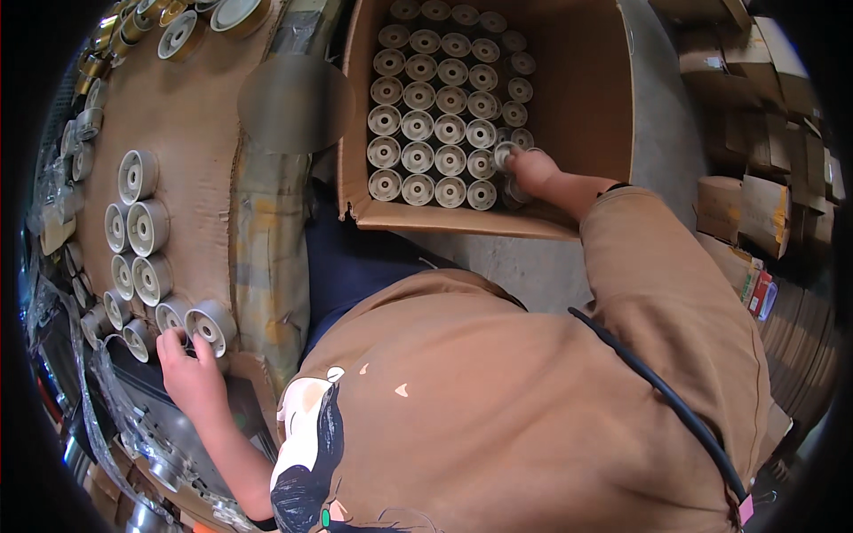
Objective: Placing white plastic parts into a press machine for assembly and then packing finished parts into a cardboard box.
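Observation:
At the near end of the cardboard-covered bench, my left hand [189, 377] has its fingertips and thumb closed on the lower edge of a cream wheel-shaped part [211, 326]. Another such part [171, 314] touches it, partly behind the fingers. Over to the right, my right hand [533, 173] reaches down inside a large cardboard box [582, 115]. Between its fingers is a cream wheel-shaped part [504, 155], at the near end of the rightmost column. Rows of the same round parts [450, 130] stand face up in the box, each with a hub hole in the middle.
More cream parts [147, 226] stand on the cardboard sheet [200, 160], with gold-coloured ones [180, 35] at its far end. Clear plastic wrap [98, 355] hangs along the bench's left side. Stacked cartons [755, 115] line the right. A blurred round patch covers something beside the box.

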Tool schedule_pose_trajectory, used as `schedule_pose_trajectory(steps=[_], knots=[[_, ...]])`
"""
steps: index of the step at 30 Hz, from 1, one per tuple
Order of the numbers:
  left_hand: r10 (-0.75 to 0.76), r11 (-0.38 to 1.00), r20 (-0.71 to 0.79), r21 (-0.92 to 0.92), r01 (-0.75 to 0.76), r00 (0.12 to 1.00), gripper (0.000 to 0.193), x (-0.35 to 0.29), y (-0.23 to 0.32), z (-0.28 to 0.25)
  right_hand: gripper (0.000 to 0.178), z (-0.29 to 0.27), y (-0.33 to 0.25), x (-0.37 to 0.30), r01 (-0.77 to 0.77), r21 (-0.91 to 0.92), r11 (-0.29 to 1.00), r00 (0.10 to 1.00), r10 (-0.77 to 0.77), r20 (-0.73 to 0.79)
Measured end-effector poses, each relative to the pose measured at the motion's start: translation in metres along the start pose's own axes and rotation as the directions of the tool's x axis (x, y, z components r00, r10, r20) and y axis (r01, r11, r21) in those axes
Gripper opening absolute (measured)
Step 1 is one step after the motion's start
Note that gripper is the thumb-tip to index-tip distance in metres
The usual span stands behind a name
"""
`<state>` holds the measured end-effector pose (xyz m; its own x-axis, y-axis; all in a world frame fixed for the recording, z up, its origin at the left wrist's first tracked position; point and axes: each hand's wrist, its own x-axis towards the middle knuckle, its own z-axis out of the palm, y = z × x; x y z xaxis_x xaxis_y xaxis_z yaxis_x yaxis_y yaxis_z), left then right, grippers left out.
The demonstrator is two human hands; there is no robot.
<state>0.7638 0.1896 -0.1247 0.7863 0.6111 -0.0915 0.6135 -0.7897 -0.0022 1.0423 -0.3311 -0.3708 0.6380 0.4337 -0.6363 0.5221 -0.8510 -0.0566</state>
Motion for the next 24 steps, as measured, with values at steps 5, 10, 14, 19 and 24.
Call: schedule_pose_trajectory(steps=[5, 10, 14, 19, 24], knots=[[0.009, 1.000, 0.012, -0.025, -0.009, 1.000, 0.018, 0.001, -0.004, 0.000, 0.028, 0.024, 0.003, 0.000, 0.256, -0.232, 0.938, 0.965, -0.235, 0.116], [0.012, 0.999, -0.012, -0.047, -0.013, 1.000, 0.018, 0.003, -0.001, 0.001, 0.031, 0.008, -0.014, -0.001, 0.030, -0.056, 0.998, 0.997, -0.026, 0.078], [0.022, 0.999, -0.013, -0.047, -0.023, 1.000, 0.018, 0.000, -0.006, 0.002, 0.028, 0.036, -0.009, 0.004, -0.054, 0.077, 0.996, 0.992, 0.063, -0.112], [-0.009, 0.999, 0.012, -0.042, 0.009, 1.000, 0.018, -0.003, -0.005, 0.001, 0.021, -0.017, 0.010, 0.017, -0.196, 0.035, 0.980, 0.971, 0.199, -0.134], [0.033, 0.999, 0.027, -0.009, -0.033, 0.999, 0.018, 0.000, -0.005, 0.002, 0.018, 0.001, 0.060, 0.055, -0.375, 0.070, 0.925, 0.901, 0.381, -0.210]])
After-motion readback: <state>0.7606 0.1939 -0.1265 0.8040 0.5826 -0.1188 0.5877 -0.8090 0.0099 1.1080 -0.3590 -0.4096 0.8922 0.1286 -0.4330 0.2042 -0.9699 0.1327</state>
